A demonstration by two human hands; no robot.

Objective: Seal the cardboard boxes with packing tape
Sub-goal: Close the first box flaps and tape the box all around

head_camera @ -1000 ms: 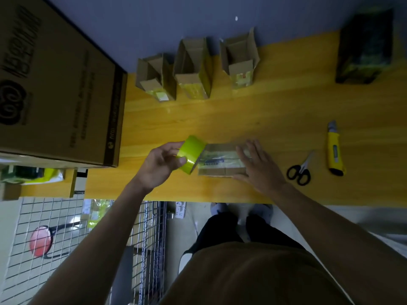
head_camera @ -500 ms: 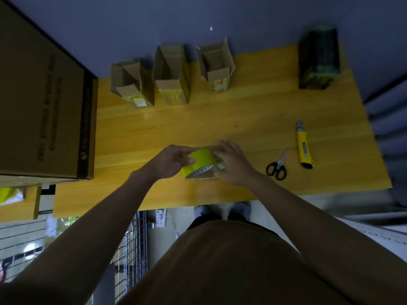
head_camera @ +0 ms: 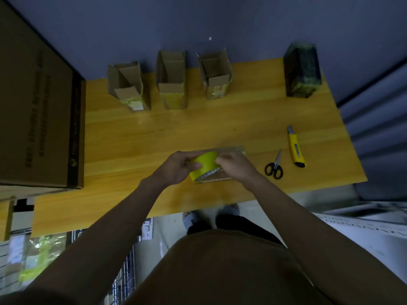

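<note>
A small flat cardboard box [head_camera: 233, 150] lies on the yellow wooden table [head_camera: 198, 128] near its front edge, mostly hidden under my hands. My left hand [head_camera: 176, 167] grips a yellow-green roll of packing tape [head_camera: 204, 165] held over the box. My right hand [head_camera: 234, 165] pinches the tape at the roll's right side, fingers closed on it. Three open cardboard boxes [head_camera: 128, 85] [head_camera: 171, 79] [head_camera: 215, 75] stand upright in a row at the table's back edge.
Black-handled scissors [head_camera: 274, 166] and a yellow utility knife [head_camera: 296, 148] lie to the right of my hands. A dark wrapped package [head_camera: 301, 70] stands at the back right. A large cardboard carton [head_camera: 37, 106] fills the left side. A wire rack [head_camera: 123, 274] shows below the table.
My left hand brought the tape roll from the box's left end over the box. My right hand left the box top and took hold of the tape at the roll.
</note>
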